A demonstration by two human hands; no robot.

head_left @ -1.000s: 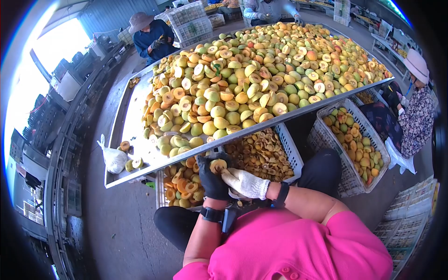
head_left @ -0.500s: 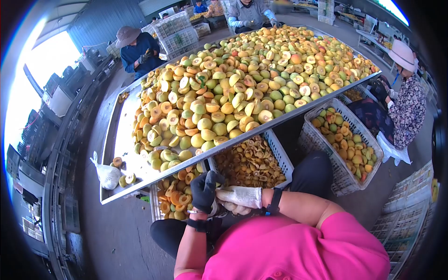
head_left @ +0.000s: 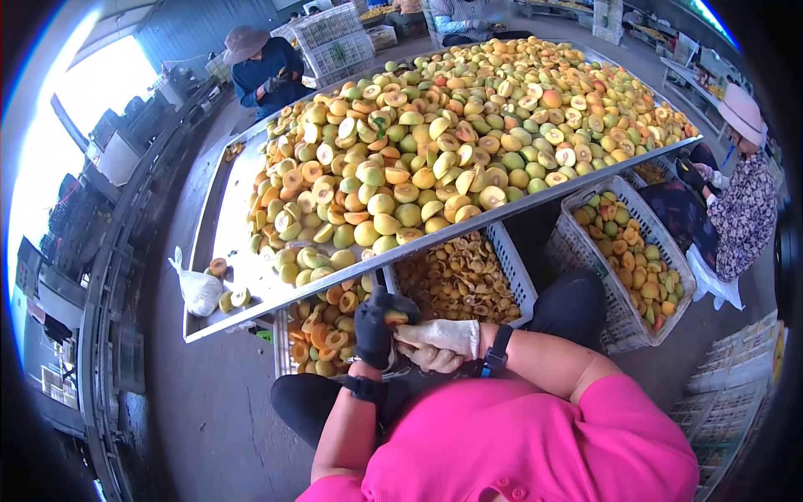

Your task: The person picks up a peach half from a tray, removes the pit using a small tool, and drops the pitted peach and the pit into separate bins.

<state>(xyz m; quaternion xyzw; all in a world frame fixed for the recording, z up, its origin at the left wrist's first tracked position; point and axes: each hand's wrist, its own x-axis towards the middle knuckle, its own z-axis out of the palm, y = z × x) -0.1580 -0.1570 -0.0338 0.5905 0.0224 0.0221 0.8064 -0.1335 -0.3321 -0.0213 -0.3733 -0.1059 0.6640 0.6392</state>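
My left hand (head_left: pixel 375 328), in a dark glove, is closed around a piece of fruit (head_left: pixel 396 318) that shows orange and yellow between its fingers. Against it, my right hand (head_left: pixel 439 344) in a whitish glove has its fingers curled; what it grips is too small or hidden to name. Both hands are over my lap, below the edge of a metal table (head_left: pixel 276 311) heaped with halved yellow-green fruit (head_left: pixel 401 180). Just beyond the hands are a crate of orange fruit halves (head_left: pixel 330 333) and a crate of smaller brown-orange pieces (head_left: pixel 464 280).
A crate of fruit (head_left: pixel 631 259) stands at the right, near a seated person in a pink hat (head_left: pixel 740 192). Another person (head_left: pixel 266 75) works across the table at the left. A white plastic bag (head_left: pixel 201 289) lies on the table's near left corner. Stacked crates (head_left: pixel 335 42) stand behind.
The view has shifted slightly. Fruit now shows in my left hand, which has its fingers folded around it. My right hand remains beside it.
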